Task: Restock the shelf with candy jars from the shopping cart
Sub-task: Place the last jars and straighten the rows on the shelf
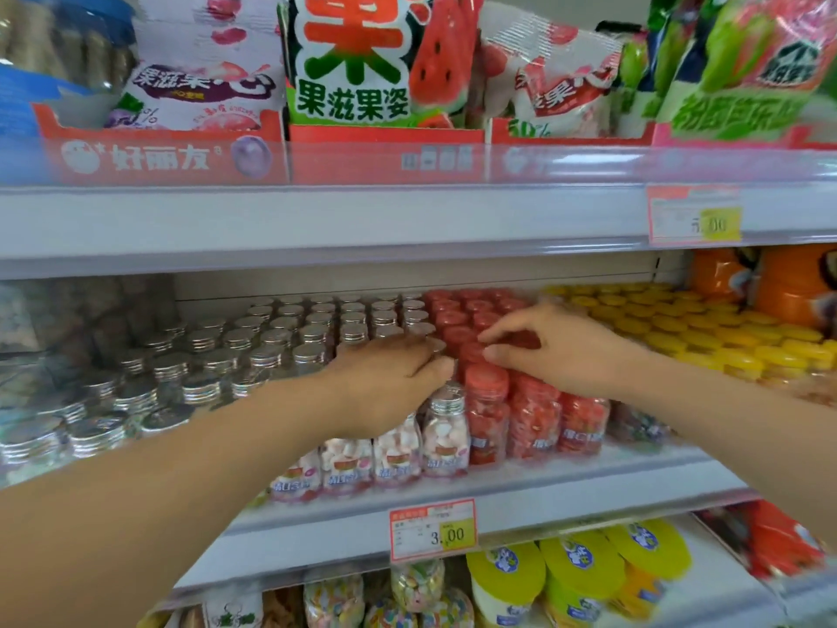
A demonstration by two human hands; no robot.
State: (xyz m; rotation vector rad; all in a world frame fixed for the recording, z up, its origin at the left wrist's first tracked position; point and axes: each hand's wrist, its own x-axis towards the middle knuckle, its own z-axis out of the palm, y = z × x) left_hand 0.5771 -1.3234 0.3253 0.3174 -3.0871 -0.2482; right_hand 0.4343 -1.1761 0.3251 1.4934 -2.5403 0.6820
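- Silver-capped jars [271,342] of clear plastic, filled with pink and white candy pieces, packed in close rows on the middle shelf [566,485] from the centre out to 9 o'clock
- Red-capped jars [487,403] touching them on the 3 o'clock side, filled with red candy, front row standing upright at the shelf lip
- Yellow-capped jars [724,337] further out at 3 o'clock, contents too blurred to tell; orange containers [788,287] behind them at 2 o'clock
- Left hand [389,383] palm down over the front silver-capped jars near the centre, fingers together and bent over the caps; cannot tell whether clasped on a jar or only resting there
- Right hand [557,351] reaching in from 4 o'clock, thumb and forefinger pinched on one cap among the red-capped jars, a few rows back
- Fingertips of both hands near each other, right where silver caps meet red
- Price tag [432,530] reading 3.00 on the shelf edge at 6 o'clock
- Red cardboard trays [158,151] on the upper shelf [317,219] at 12 o'clock, holding sweet bags, among them a watermelon-print bag [358,61]
- Yellow-lidded tubs [579,568] on the shelf below at 5 o'clock, beside clear packs of pastel candy [416,582] at 6 o'clock
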